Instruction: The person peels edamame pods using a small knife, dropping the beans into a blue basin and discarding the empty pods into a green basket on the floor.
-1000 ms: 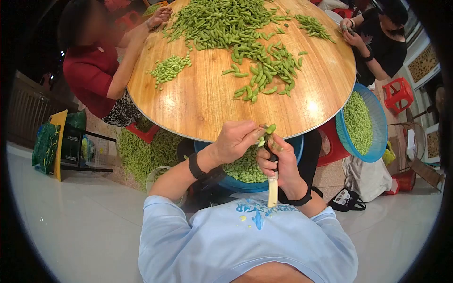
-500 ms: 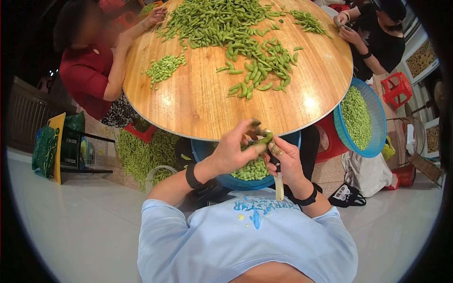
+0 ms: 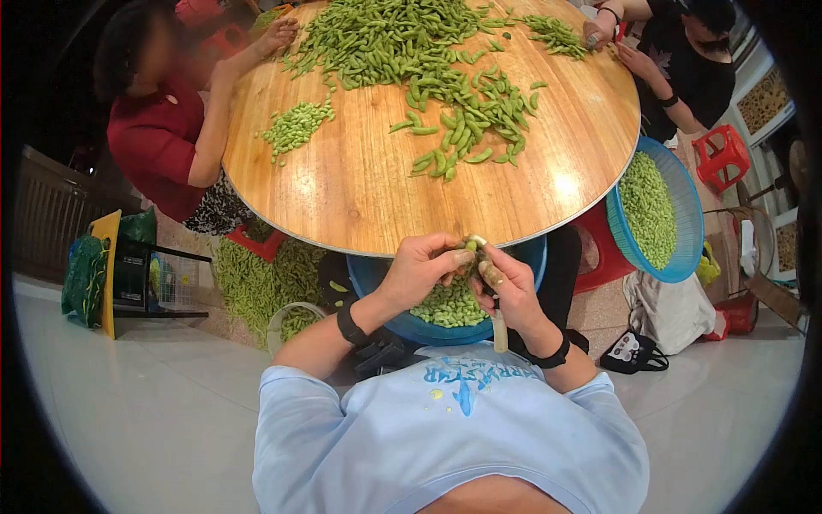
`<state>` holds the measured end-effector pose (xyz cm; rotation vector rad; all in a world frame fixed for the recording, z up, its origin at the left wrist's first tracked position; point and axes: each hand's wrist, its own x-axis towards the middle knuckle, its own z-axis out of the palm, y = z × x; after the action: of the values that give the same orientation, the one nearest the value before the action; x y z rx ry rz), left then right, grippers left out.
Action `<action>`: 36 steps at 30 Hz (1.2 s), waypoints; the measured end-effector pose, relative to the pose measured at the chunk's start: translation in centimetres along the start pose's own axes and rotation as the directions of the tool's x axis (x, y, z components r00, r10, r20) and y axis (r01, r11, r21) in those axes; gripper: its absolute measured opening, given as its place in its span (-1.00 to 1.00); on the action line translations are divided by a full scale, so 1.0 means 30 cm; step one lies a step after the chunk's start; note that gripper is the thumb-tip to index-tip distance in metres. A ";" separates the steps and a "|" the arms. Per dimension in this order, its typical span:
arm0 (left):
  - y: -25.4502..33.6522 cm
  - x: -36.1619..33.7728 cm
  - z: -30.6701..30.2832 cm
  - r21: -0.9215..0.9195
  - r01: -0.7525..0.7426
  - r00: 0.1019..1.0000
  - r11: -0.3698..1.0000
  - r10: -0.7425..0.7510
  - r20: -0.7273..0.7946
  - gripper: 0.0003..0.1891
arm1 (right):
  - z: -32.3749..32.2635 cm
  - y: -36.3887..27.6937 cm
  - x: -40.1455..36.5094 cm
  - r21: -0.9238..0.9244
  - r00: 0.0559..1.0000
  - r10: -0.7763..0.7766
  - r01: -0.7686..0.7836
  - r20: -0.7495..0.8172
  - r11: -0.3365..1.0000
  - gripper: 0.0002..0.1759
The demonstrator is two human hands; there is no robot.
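Note:
Over the table's near edge, my left hand (image 3: 428, 264) is closed, its thumb and fingers pinching a green soybean pod (image 3: 471, 246). Close against it, my right hand (image 3: 512, 289) meets the pod with thumb and fingertips; the thumb looks wrapped or stained. A small tool with a black part and a pale cream end (image 3: 500, 332) juts down from my right palm. Below both hands sits a blue basin (image 3: 402, 325) in my lap area, with shelled green soybeans (image 3: 454, 310) inside. My hands hide part of it.
Pods (image 3: 377, 43) are heaped on the round wooden table (image 3: 360, 197), with shelled beans (image 3: 295, 128) at left. People sit left (image 3: 154, 146) and right (image 3: 685, 77). A blue basket (image 3: 698, 231) of beans stands right; empty-looking pods (image 3: 257, 291) cover the floor left.
My hands have drawn closer together and the left fingers have folded in around the pod. The tool has tilted slightly. The right-hand person's hand has moved toward the table's pods.

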<state>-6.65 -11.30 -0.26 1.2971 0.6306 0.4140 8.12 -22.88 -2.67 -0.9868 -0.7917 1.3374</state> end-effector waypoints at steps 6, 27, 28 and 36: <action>-0.019 -0.013 -0.002 0.049 -0.029 0.999 0.998 0.027 0.030 -0.85 | 0.000 0.011 0.005 0.095 0.999 0.033 -0.036 0.029 0.995 -0.52; -0.037 0.018 -0.044 -0.137 0.028 0.990 0.990 -0.008 0.144 -0.87 | -0.032 0.029 0.017 0.112 0.992 -0.072 0.060 0.106 0.992 -0.54; -0.031 0.020 -0.039 -0.248 0.097 0.983 0.964 -0.054 0.174 -0.87 | -0.036 0.026 0.015 0.192 0.986 -0.052 0.022 0.155 0.981 -0.55; -0.069 0.021 -0.008 0.210 -0.192 0.980 0.959 0.177 0.088 -0.88 | -0.044 0.086 0.013 -0.460 0.923 -0.383 0.325 -0.035 0.826 -0.58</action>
<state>-6.45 -11.21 -2.44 1.5804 0.5084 0.4607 8.29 -22.72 -5.58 -1.1968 -1.1549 0.7714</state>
